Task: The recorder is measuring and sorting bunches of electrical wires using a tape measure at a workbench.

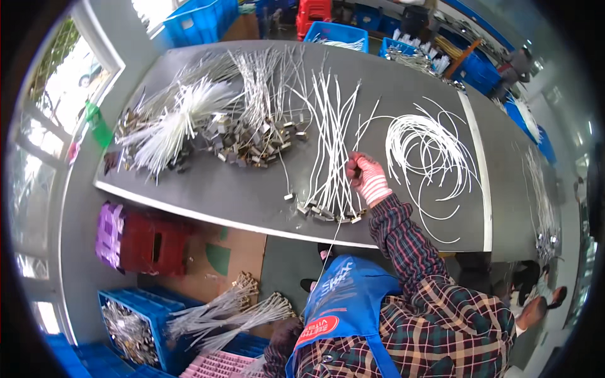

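My right hand (pixel 367 178), in a red-and-white striped glove with dark fingertips, is raised over the table with its fingers closed. Thin white cables pass by the fingertips, but what the fingers hold cannot be made out. Just left of it lies a spread bunch of white cables (pixel 328 142) with small metal-and-dark connectors (pixel 324 213) at the near end. A loose coil of white cable (pixel 435 148) rests to its right. One thin strand (pixel 332 246) hangs over the table's front edge toward my apron. Of my left arm only a dark sleeve (pixel 282 349) shows low down; the hand is hidden.
Large heaps of cables (pixel 183 123) with connectors (pixel 249 142) cover the left of the grey table (pixel 252 195). A green bottle (pixel 97 125) stands by the window. Below are a red stool (pixel 157 242), a blue crate (pixel 132 327) and cable bundles (pixel 233 309). Blue bins (pixel 337 34) line the back.
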`<state>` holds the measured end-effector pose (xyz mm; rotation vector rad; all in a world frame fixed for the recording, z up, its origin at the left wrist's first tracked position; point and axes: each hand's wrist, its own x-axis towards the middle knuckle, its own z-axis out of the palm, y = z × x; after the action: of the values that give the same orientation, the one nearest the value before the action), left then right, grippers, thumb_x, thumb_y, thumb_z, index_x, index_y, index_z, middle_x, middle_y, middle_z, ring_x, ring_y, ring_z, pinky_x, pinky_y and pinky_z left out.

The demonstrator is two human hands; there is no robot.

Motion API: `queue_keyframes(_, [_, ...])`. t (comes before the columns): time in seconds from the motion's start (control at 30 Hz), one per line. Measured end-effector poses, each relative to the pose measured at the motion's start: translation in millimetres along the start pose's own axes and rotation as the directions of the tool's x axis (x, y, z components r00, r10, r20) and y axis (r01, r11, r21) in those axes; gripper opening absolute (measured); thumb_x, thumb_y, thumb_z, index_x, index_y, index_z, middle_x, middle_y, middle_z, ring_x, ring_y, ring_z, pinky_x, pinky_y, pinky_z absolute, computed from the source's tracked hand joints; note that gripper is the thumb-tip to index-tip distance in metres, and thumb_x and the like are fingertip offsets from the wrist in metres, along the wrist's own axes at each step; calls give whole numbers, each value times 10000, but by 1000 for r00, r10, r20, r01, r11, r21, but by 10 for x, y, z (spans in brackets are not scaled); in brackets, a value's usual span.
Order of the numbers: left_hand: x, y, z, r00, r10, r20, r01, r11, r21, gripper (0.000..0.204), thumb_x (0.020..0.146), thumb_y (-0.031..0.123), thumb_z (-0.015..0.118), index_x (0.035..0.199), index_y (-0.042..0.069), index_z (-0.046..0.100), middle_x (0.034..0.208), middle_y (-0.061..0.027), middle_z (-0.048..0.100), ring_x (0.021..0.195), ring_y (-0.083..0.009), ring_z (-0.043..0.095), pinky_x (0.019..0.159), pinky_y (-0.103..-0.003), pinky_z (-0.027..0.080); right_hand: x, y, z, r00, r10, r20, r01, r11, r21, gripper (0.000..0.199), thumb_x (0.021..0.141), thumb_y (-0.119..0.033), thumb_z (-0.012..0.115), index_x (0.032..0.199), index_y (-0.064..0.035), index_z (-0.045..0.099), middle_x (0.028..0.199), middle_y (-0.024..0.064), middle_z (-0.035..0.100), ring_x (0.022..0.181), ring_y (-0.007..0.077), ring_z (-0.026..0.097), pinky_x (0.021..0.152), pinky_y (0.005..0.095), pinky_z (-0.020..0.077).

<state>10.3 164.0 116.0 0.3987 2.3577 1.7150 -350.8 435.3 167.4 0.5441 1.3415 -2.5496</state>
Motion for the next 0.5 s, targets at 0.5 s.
queue_keyframes(0.5, [822, -303, 113, 523, -850, 63, 692, 381, -613, 215, 756, 197, 648, 811, -11, 658, 629, -79, 607, 543, -145, 558, 535, -262, 445, 887, -727, -1683, 962, -194, -194, -146, 239, -960, 323, 786, -326, 598, 940, -43, 627, 793, 114, 642, 821, 246, 623, 717, 357, 496])
